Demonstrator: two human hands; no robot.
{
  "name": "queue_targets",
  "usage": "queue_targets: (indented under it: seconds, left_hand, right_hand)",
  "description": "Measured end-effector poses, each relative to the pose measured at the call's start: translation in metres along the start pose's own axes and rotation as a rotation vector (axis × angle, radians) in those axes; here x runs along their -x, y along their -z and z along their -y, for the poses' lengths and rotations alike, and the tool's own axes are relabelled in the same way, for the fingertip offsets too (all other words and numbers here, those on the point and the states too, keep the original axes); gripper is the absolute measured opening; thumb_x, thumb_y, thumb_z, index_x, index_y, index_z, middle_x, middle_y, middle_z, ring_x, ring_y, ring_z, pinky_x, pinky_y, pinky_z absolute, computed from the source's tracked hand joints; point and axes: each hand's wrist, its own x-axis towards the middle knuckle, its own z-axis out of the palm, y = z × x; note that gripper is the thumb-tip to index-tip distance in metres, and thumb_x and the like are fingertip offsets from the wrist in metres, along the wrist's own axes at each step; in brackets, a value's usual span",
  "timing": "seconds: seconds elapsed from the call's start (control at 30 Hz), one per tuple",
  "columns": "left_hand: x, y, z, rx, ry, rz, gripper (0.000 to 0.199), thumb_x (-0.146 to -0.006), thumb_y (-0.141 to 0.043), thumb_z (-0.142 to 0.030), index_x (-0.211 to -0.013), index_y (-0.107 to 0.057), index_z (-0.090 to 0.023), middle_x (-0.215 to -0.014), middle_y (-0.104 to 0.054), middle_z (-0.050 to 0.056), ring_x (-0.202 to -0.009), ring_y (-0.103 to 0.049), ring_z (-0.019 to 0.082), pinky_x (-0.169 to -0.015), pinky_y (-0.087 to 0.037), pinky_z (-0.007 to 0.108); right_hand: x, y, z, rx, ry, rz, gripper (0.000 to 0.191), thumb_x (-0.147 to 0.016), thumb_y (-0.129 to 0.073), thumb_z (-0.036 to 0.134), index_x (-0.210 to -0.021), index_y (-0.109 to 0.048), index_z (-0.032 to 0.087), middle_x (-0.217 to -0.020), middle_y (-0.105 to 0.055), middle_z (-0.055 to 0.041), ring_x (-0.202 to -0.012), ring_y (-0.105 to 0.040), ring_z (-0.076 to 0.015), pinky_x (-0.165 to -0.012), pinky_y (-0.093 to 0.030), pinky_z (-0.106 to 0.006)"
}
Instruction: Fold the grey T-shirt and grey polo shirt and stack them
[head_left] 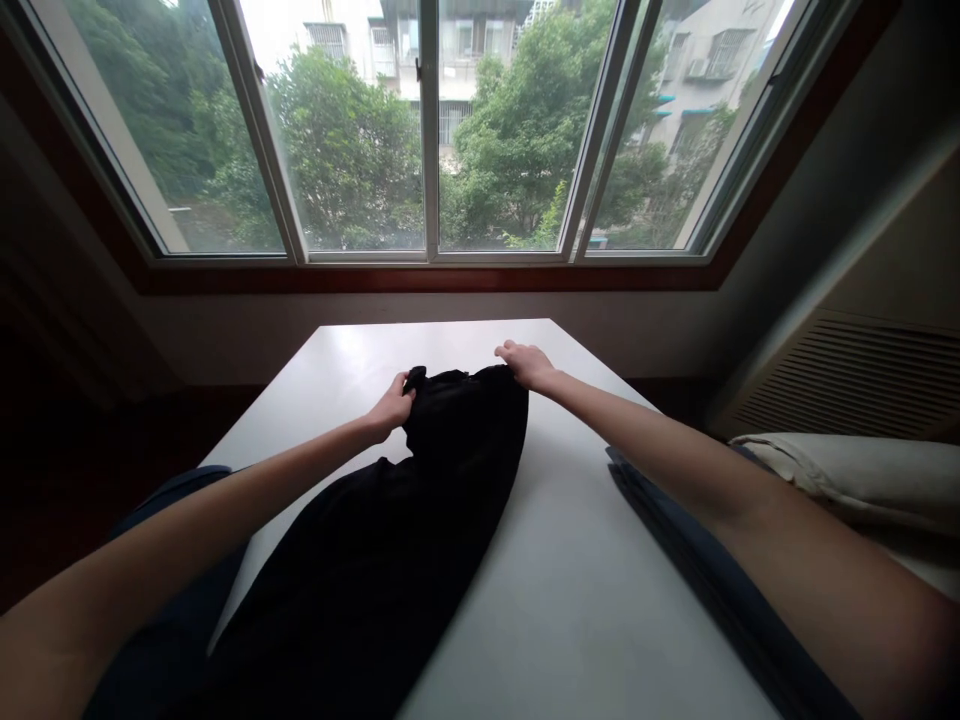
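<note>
A long black garment (442, 480) stretches over the white table (570, 600), from its far part toward my body; the frames do not show for certain whether it is trousers. My left hand (390, 408) pinches the bunched upper left corner of this garment. At its upper right corner, my right hand (527, 364) is closed on the edge, fingers curled and partly hidden. Between both hands the top edge is held fairly straight, with small wrinkles. The near end runs out of the bottom of the view.
Folded dark blue cloth (697, 575) lies along the table's right side, under my right forearm. More dark blue fabric (180, 575) shows at the left edge. Beige cloth (862, 475) sits at the right near a slatted panel (847, 370). Beyond the table is a wide window (431, 150).
</note>
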Motion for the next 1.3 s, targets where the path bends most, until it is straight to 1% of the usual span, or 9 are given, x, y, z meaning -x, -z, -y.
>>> queue_targets:
  seconds: [0.23, 0.4, 0.5, 0.63, 0.77, 0.87, 1.07, 1.2, 1.3]
  left_hand:
    - [-0.078, 0.046, -0.001, -0.114, -0.179, -0.381, 0.050, -0.095, -0.038, -0.019, -0.144, -0.033, -0.021, -0.143, -0.047, 0.013, -0.131, -0.046, 0.025, -0.108, -0.038, 0.039]
    - [-0.083, 0.041, 0.019, -0.391, 0.070, -0.353, 0.089, -0.084, -0.061, -0.041, -0.152, -0.009, -0.017, -0.157, -0.020, 0.023, -0.143, -0.025, 0.038, -0.112, -0.028, 0.053]
    - [-0.047, 0.038, 0.039, -0.537, 0.036, -0.191, 0.087, -0.081, -0.060, -0.048, -0.151, -0.016, -0.020, -0.157, -0.021, 0.020, -0.144, -0.023, 0.038, -0.113, -0.025, 0.054]
    - [0.054, 0.043, 0.050, -0.607, -0.136, 0.061, 0.071, -0.084, -0.054, -0.055, -0.146, -0.032, -0.026, -0.154, -0.032, 0.013, -0.142, -0.028, 0.035, -0.114, -0.023, 0.052]
    - [0.175, 0.039, 0.047, -0.628, -0.263, 0.218, 0.060, -0.082, -0.059, -0.059, -0.137, -0.046, -0.039, -0.148, -0.042, 0.007, -0.139, -0.033, 0.033, -0.116, -0.022, 0.049]
    - [0.228, 0.024, 0.053, -0.663, -0.278, 0.241, 0.068, -0.078, -0.066, -0.059, -0.139, -0.044, -0.039, -0.140, -0.050, 0.009, -0.132, -0.043, 0.035, -0.111, -0.030, 0.053]
    - [0.234, 0.016, 0.069, -0.670, -0.335, 0.010, 0.033, -0.094, -0.042, -0.032, -0.123, -0.053, -0.019, -0.122, -0.061, 0.013, -0.118, -0.056, 0.029, -0.101, -0.044, 0.047]
    - [0.237, 0.039, 0.048, -0.542, -0.251, -0.020, 0.022, -0.095, -0.036, -0.027, -0.103, -0.055, -0.020, -0.098, -0.066, 0.007, -0.091, -0.065, 0.023, -0.085, -0.051, 0.038]
    - [0.252, 0.073, 0.038, -0.410, -0.130, -0.288, 0.023, -0.095, -0.039, -0.039, -0.103, -0.051, -0.021, -0.090, -0.066, 0.005, -0.083, -0.065, 0.023, -0.077, -0.051, 0.036]
  right_hand:
    - [-0.052, 0.001, 0.003, -0.115, -0.100, -0.255, 0.055, -0.081, -0.042, -0.004, -0.132, -0.047, 0.017, -0.128, -0.053, -0.0153, -0.110, -0.057, -0.0253, -0.085, -0.049, -0.034]
    - [-0.046, -0.022, 0.017, -0.242, -0.169, -0.227, 0.055, -0.088, -0.051, 0.017, -0.141, -0.037, 0.009, -0.141, -0.042, -0.0224, -0.125, -0.048, -0.0324, -0.100, -0.045, -0.044]
    - [-0.005, -0.044, 0.030, -0.368, -0.053, -0.120, 0.056, -0.086, -0.056, 0.024, -0.139, -0.040, 0.012, -0.141, -0.043, -0.0211, -0.128, -0.046, -0.0314, -0.104, -0.042, -0.046]
    - [0.085, -0.053, 0.049, -0.609, 0.137, -0.076, 0.051, -0.084, -0.057, 0.027, -0.134, -0.047, 0.018, -0.133, -0.051, -0.0158, -0.123, -0.051, -0.0288, -0.105, -0.042, -0.046]
    - [0.174, -0.025, 0.083, -0.786, 0.312, 0.021, 0.047, -0.086, -0.056, 0.027, -0.132, -0.050, 0.026, -0.127, -0.055, -0.0114, -0.117, -0.054, -0.0260, -0.102, -0.045, -0.043]
    - [0.217, 0.004, 0.124, -0.824, 0.417, 0.105, 0.047, -0.085, -0.057, 0.026, -0.132, -0.050, 0.029, -0.125, -0.055, -0.0108, -0.112, -0.056, -0.0247, -0.097, -0.048, -0.041]
    - [0.258, 0.033, 0.215, -0.650, 0.653, 0.194, 0.041, -0.083, -0.060, 0.030, -0.122, -0.054, 0.018, -0.110, -0.061, -0.0106, -0.097, -0.059, -0.0242, -0.083, -0.049, -0.038]
    - [0.272, 0.034, 0.247, -0.552, 0.718, 0.191, 0.044, -0.083, -0.062, 0.039, -0.120, -0.052, 0.018, -0.107, -0.061, -0.0090, -0.094, -0.059, -0.0240, -0.077, -0.048, -0.035]
    - [0.276, 0.035, 0.255, -0.528, 0.711, 0.172, 0.051, -0.083, -0.062, 0.045, -0.125, -0.050, 0.019, -0.107, -0.062, -0.0085, -0.093, -0.060, -0.0243, -0.075, -0.047, -0.035]
